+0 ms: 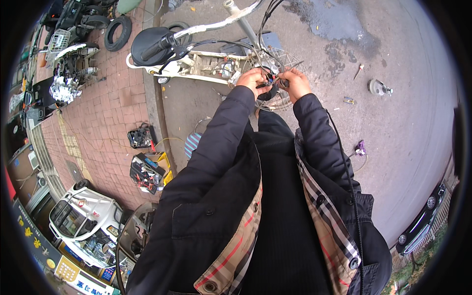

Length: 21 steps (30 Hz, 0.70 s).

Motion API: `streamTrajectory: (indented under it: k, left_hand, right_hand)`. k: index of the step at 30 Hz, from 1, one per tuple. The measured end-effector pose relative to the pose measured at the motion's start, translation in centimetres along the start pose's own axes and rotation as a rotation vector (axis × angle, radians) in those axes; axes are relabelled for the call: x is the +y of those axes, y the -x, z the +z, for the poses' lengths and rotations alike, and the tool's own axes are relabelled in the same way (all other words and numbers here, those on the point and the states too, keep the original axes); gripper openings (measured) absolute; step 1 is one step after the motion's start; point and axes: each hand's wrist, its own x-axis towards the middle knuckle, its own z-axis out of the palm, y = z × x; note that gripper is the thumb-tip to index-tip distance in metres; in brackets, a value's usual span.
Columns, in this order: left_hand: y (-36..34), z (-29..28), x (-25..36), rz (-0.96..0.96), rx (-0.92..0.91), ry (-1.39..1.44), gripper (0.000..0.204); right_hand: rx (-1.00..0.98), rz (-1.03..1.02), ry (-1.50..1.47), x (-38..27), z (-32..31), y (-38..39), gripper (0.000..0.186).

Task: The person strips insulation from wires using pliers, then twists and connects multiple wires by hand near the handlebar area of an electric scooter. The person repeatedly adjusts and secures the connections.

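An electric scooter with a cream frame (211, 73) stands in front of me, its body panels off. My left hand (254, 81) and my right hand (295, 82) meet just beyond the handlebar stem, above the round wire basket (285, 98). Both are closed, fingers pinching dark wires (269, 76) between them; the exact ends are hidden by the fingers. Black cables (265, 24) run down from the silver handlebar (221, 23) toward my hands. The black seat (150, 45) lies to the left, past a black handlebar grip (160, 47).
Left on the brick pavement sit a yellow tool box (164, 167), a black tool tray (141, 136) and a loose tyre (118, 33). A striped stool (192, 143) is beside my left arm. On the asphalt at right lie a screwdriver (359, 71), pliers (349, 100) and a metal part (379, 87).
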Motion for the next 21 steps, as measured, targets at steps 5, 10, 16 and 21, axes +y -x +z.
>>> streamTrajectory:
  k: [5, 10, 16, 21]
  left_hand:
    - [-0.1, 0.0, -0.5, 0.024, 0.028, -0.045, 0.014]
    - [0.2, 0.1, -0.7, 0.061, 0.080, -0.068, 0.015]
    - [1.0, 0.2, -0.4, 0.067, 0.130, -0.011, 0.016]
    - [1.5, 0.6, 0.0, 0.059, 0.100, 0.071, 0.018]
  right_hand:
    - [-0.018, 0.010, 0.025, 0.1, 0.1, -0.1, 0.021]
    - [-0.039, -0.021, 0.032, 0.0, 0.3, -0.3, 0.023]
    - [0.025, -0.053, -0.022, -0.1, 0.6, -0.5, 0.026]
    - [0.048, -0.054, -0.024, -0.4, 0.3, -1.0, 0.028]
